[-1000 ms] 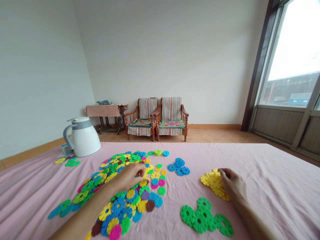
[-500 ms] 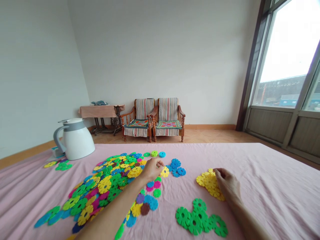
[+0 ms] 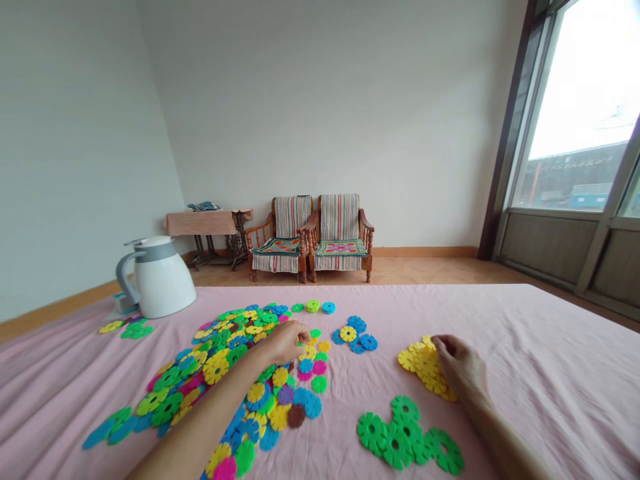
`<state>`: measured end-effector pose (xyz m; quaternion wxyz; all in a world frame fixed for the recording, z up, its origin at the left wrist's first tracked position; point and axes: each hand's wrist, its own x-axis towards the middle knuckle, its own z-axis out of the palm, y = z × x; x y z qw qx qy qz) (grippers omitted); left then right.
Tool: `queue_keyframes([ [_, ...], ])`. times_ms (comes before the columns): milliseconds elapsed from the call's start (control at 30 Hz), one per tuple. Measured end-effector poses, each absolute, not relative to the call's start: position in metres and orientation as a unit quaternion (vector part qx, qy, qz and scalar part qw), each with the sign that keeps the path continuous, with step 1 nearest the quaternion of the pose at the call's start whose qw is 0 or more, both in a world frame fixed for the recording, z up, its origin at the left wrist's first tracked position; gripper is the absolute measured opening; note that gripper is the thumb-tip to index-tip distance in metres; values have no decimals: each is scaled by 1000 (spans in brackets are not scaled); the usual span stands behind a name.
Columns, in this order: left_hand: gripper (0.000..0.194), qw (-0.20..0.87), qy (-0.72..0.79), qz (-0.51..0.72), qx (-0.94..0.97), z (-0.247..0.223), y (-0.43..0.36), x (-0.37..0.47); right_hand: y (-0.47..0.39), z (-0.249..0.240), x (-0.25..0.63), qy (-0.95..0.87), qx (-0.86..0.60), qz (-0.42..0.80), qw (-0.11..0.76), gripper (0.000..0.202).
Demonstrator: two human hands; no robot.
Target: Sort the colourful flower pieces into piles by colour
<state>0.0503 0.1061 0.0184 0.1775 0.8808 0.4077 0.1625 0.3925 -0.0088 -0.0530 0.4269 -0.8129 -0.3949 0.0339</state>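
My left hand (image 3: 287, 342) is over the right edge of a mixed pile of notched plastic discs (image 3: 233, 343), its fingers curled down beside some yellow discs; whatever they grip is hidden. To its right, a yellow disc (image 3: 348, 334) rests on a small group of blue discs (image 3: 369, 342). My right hand (image 3: 461, 367) lies against a heap of yellow discs (image 3: 425, 363). Its thumb and fingertips are closed together at the heap's upper right edge, and I cannot make out what is between them. Nearer to me is a cluster of green discs (image 3: 400, 437).
A white and grey jug (image 3: 165, 280) stands at the left on the pink tablecloth (image 3: 540, 353). Several discs (image 3: 137, 330) lie in front of it. A few more discs (image 3: 313, 306) are near the far edge. Two wooden armchairs (image 3: 339, 230) stand beyond the table.
My left hand has drawn back leftward to the pile. The yellow disc that was by its fingers now lies on the blue group. My right hand stays at the yellow heap.
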Motion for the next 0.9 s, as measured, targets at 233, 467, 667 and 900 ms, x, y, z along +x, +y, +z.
queue_keyframes([
  [233,29,138,383,90,909,24,97,46,-10,-51,391,-397,-817,40,418,39],
  [467,28,164,390,89,902,18,108,48,-11,-51,392,-396,-819,45,413,39],
  [667,15,217,383,150,885,19,120,54,-9,-53,392,-394,-819,47,414,39],
  [900,10,243,386,265,850,8,131,102,-8,-54,393,-391,-819,40,419,37],
])
